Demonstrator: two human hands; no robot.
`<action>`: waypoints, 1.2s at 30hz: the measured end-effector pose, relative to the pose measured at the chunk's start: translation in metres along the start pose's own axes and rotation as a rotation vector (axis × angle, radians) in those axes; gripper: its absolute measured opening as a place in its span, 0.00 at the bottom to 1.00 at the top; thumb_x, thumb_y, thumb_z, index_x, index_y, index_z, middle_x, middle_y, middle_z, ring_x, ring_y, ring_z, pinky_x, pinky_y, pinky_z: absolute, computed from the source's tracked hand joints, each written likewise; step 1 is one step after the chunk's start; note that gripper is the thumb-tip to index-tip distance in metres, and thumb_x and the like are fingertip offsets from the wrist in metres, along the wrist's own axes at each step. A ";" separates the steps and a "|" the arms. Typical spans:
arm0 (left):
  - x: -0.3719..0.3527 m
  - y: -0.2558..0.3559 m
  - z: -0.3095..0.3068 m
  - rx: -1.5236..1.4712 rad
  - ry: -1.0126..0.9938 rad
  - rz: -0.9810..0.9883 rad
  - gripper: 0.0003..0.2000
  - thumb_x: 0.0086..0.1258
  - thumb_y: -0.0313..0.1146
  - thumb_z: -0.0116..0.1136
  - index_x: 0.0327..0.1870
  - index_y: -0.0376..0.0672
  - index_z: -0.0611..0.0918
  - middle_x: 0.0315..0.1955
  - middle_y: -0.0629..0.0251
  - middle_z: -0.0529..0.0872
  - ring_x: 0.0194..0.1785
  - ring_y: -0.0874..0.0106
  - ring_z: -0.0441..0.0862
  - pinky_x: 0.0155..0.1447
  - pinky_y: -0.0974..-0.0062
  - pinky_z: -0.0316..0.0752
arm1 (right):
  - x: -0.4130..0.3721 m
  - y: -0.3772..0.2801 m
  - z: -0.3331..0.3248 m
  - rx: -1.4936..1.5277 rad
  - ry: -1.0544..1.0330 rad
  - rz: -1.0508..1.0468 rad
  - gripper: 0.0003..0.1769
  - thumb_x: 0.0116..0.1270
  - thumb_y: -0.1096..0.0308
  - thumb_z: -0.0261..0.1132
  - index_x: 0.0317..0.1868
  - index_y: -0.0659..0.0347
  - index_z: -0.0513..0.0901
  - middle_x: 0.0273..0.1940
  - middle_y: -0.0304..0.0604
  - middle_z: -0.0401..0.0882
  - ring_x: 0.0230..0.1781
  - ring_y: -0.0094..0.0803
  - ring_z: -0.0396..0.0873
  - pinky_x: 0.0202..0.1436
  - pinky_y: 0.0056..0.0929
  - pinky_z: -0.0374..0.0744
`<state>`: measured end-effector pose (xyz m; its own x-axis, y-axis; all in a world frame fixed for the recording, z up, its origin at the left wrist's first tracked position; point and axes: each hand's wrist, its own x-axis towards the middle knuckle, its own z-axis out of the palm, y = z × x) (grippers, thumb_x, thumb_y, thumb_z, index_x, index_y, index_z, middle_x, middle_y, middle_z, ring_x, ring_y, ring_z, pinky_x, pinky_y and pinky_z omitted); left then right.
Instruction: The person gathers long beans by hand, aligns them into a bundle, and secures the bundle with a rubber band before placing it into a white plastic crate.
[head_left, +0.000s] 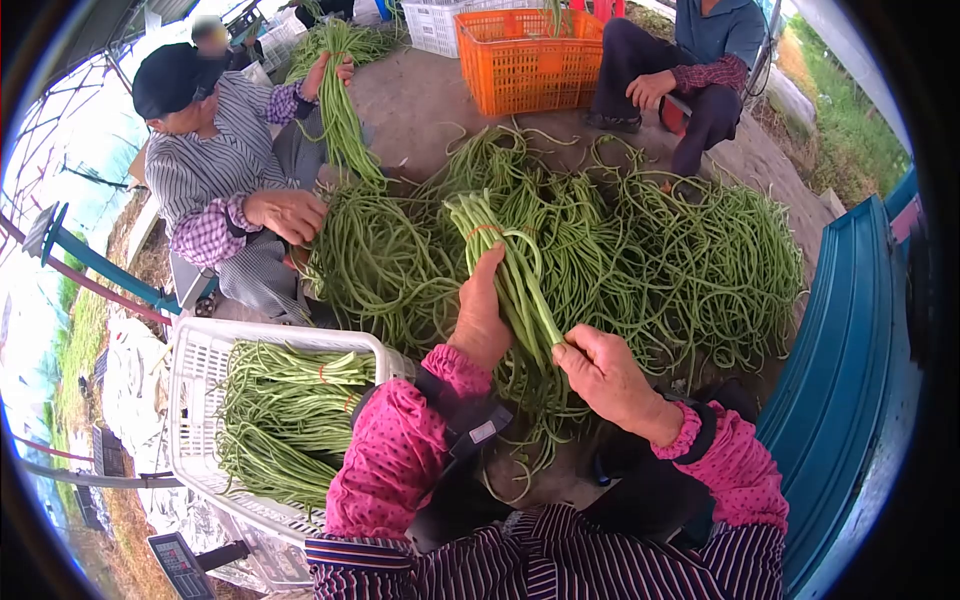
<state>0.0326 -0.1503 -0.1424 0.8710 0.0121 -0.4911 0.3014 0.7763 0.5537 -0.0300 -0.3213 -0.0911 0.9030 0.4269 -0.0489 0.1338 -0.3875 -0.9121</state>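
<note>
A bunch of long beans (512, 285) is raised in front of me, its pale ends up and a red band round it near the top. My left hand (482, 315) is closed round the bunch just below the band. On its right side, my right hand (608, 380) is pinched on a bean that curves out from the bunch. The lower ends hang down and are partly hidden by my hands. Beneath and beyond lies a big heap of loose long beans (700, 260) on the ground.
At my left stands a white crate (190, 400) with banded bunches inside. A co-worker (225, 150) at the left holds up beans; another person (715, 60) sits at the back right. An orange crate (530, 75) is behind the heap, a blue panel (835, 350) at my right, a scale display (180, 567) lower left.
</note>
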 end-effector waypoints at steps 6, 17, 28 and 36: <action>0.021 0.022 -0.020 0.013 0.073 0.018 0.21 0.68 0.54 0.49 0.31 0.43 0.80 0.23 0.60 0.81 0.27 0.64 0.80 0.32 0.64 0.78 | -0.045 -0.013 0.006 -0.010 -0.190 -0.025 0.12 0.69 0.67 0.62 0.32 0.67 0.73 0.19 0.49 0.74 0.16 0.40 0.74 0.22 0.35 0.70; -0.008 0.020 0.004 -0.065 -0.395 0.110 0.21 0.67 0.53 0.52 0.36 0.39 0.76 0.26 0.58 0.79 0.23 0.65 0.75 0.26 0.65 0.72 | -0.067 -0.086 -0.087 -0.028 0.276 -0.263 0.10 0.70 0.66 0.62 0.36 0.66 0.78 0.21 0.33 0.73 0.18 0.16 0.68 0.20 0.19 0.64; -0.016 0.019 0.000 -0.049 -0.854 -0.098 0.27 0.61 0.57 0.52 0.36 0.33 0.76 0.17 0.53 0.75 0.13 0.61 0.69 0.19 0.67 0.67 | -0.011 -0.006 -0.273 -1.319 1.088 -0.210 0.13 0.67 0.62 0.62 0.45 0.62 0.77 0.32 0.41 0.79 0.33 0.38 0.80 0.35 0.32 0.75; -0.015 -0.001 -0.005 0.055 -0.918 -0.249 0.27 0.60 0.52 0.53 0.42 0.29 0.76 0.20 0.48 0.78 0.15 0.57 0.73 0.21 0.64 0.70 | 0.012 -0.043 -0.139 -0.479 0.529 -0.317 0.11 0.64 0.67 0.65 0.45 0.63 0.80 0.34 0.42 0.82 0.29 0.30 0.81 0.35 0.30 0.79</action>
<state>0.0178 -0.1483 -0.1391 0.7366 -0.6677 0.1079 0.5171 0.6587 0.5465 0.0317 -0.4129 0.0044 0.8504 0.1764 0.4956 0.4713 -0.6742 -0.5686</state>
